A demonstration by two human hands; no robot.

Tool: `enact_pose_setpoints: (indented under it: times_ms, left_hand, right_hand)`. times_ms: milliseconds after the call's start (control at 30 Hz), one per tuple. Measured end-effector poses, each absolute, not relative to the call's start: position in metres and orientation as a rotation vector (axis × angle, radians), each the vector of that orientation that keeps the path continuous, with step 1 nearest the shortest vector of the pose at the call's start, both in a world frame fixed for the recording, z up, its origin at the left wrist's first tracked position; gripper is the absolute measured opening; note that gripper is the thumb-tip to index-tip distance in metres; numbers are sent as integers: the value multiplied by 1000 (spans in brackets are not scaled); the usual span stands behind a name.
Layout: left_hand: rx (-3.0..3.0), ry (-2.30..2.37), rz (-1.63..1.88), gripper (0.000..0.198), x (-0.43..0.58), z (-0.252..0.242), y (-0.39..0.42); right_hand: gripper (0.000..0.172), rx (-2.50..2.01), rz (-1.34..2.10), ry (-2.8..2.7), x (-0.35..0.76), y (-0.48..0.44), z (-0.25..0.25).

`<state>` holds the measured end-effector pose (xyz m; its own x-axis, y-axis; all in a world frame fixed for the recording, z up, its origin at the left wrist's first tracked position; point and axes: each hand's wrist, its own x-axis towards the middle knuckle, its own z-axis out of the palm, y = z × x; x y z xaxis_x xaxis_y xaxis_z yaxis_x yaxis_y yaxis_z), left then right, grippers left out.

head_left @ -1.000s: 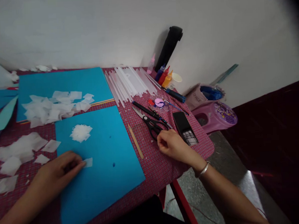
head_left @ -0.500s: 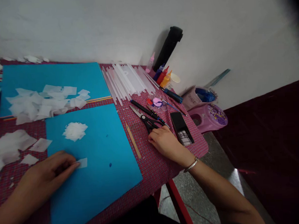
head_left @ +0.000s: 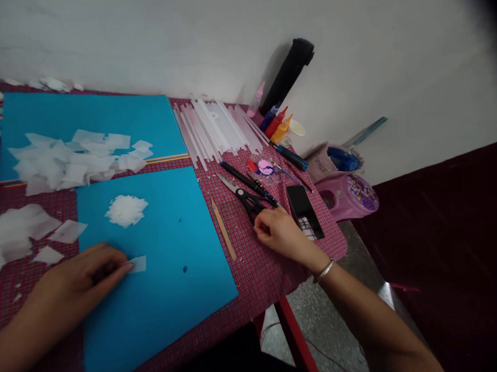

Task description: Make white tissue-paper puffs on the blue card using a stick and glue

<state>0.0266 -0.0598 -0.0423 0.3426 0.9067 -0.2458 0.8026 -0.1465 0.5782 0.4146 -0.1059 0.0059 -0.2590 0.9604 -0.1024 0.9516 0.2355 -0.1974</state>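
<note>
My left hand (head_left: 84,278) rests low over a blue sheet (head_left: 155,313), thumb and forefinger pinched on a small piece of thin white paper (head_left: 139,264). Just above it on the same sheet lies a round patch of layered white scraps (head_left: 127,210). My right hand (head_left: 280,231) is on the checked cloth, fingers curled closed beside the black handles of the scissors (head_left: 246,197). Whether it touches them, or has something small in the fingers, is hidden. The scissors lie slightly open, blades pointing away to the left. A flat wooden stick (head_left: 223,231) lies between the sheet and my right hand.
White paper squares (head_left: 76,161) are heaped on a second blue sheet (head_left: 136,111), more at the left (head_left: 21,231). Clear strips (head_left: 216,126), paint bottles (head_left: 276,123), a black tube (head_left: 288,75), a paint palette (head_left: 265,167) and a phone (head_left: 303,211) lie beyond.
My right hand has shifted slightly right, away from the scissors' handles. The left hand keeps its pinch on the paper piece in nearly the same place. The view has shifted slightly.
</note>
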Motion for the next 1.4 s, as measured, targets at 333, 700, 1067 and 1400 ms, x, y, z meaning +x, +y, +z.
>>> enact_pose_setpoints:
  times_ms: [333,700,1067,1400]
  left_hand:
    - [2078,1381,75,35,24,-40,-58]
    - [2061,1371,81,36,30,-28,-59]
    - [2080,1372,103,38,31,-30,-60]
    - [2017,1274,88,36,29,-37,-58]
  right_hand:
    - [8,-1628,588,-2671,390,-126,13]
    - [5,-1564,548,-2872,377,-126,26]
    - [11,-1688,802,-2460,383,-124,10]
    - [8,-1808,575,-2230,394,-31,23]
